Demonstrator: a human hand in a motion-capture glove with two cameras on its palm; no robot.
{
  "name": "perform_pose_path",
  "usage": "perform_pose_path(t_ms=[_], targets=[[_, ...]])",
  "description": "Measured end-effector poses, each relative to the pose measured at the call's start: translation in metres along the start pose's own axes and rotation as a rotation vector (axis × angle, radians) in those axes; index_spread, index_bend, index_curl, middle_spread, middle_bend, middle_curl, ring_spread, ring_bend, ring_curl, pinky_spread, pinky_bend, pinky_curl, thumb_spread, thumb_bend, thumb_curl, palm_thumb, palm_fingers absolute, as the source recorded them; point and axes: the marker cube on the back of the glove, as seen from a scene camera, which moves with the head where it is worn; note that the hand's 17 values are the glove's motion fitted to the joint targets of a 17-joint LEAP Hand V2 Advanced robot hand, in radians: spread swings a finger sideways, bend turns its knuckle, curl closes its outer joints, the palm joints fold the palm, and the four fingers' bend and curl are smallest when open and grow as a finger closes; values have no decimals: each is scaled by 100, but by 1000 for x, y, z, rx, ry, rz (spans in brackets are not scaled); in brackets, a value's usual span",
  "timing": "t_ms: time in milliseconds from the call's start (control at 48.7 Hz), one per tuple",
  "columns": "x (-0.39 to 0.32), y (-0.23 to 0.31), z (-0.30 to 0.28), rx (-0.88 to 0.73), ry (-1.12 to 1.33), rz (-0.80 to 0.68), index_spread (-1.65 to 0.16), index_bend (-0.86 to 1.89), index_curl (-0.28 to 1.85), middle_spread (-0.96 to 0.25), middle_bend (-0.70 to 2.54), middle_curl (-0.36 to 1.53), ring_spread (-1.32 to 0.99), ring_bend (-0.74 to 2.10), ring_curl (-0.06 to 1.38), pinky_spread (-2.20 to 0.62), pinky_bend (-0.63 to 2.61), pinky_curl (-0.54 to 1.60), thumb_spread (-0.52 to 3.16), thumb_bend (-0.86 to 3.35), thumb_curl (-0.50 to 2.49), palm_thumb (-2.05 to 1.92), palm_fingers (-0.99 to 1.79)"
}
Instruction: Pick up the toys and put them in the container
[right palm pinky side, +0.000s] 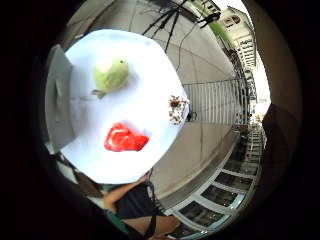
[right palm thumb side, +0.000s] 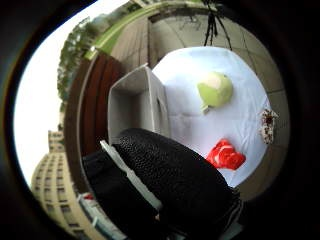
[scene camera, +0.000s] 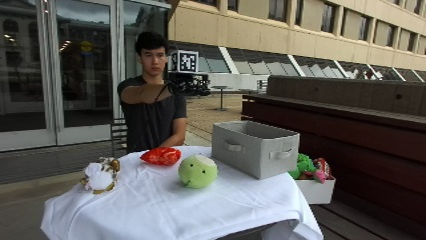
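3 toys sit on the white tablecloth (scene camera: 166, 205) of a table: a red toy (scene camera: 160, 156) near the far edge just in front of the person, a round green plush (scene camera: 198, 171) near the middle of the cloth, just beside the red one and closer to the camera, and a white and brown plush (scene camera: 100, 176) at the table's edge, well apart from the container. The grey fabric container (scene camera: 255, 148), an open-topped box with handle cut-outs on its sides, stands upright on the same cloth at the opposite side from the white and brown plush, and the green plush lies between them, nearer the box. None of the toys is in the container, whose inside appears bare in the thumb side palm view. The person stands behind the table with the right arm raised at shoulder height and stretched forward, so the gloved right hand (scene camera: 188, 86) is high above the table and touches nothing; whether its fingers are straight or curled I cannot tell. Both palm views look down from well above on the cloth with all 3 toys. Beside the table, lower down and next to a wooden bench (scene camera: 346, 125), a white bin (scene camera: 315, 191) holds other colourful toys (scene camera: 308, 167).
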Motion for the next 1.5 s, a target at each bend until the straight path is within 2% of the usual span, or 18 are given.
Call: perform_pose_path(t_ms=[144,390,514,719,863,1007,1295,1439,1500], targets=[[3,-1,1,13,13,9,-17,18,11,-7,18,9,-20,15,3,-10,49,16,68,-15,-1,-23,-5],[9,-5,4,-8,2,-24,-21,18,19,-8,18,17,-27,17,8,-13,51,23,90,-15,0,-23,-9],[11,4,6,10,8,15,-22,17,22,-9,17,19,-28,17,10,-14,51,26,94,-14,0,-22,-10],[43,13,26,-20,-3,-32,-22,16,26,-9,17,23,-29,17,13,-14,51,29,95,-13,0,-21,-11],[57,32,47,-30,22,39,-22,15,27,-8,17,25,-29,17,15,-12,51,30,95,-12,2,-18,-12],[70,40,71,-50,-14,-30,-23,15,28,-9,17,26,-29,17,16,-11,51,31,94,-12,4,-18,-12],[77,66,119,-77,-26,-52,-23,15,29,-9,16,28,-30,17,19,-8,49,33,91,-12,7,-17,-14],[76,83,146,-90,-42,-18,-23,14,29,-9,16,29,-30,17,20,-7,48,34,91,-12,8,-18,-14],[76,80,162,-38,-34,92,-23,14,29,-9,16,29,-30,17,20,-6,49,34,90,-12,8,-17,-13]])
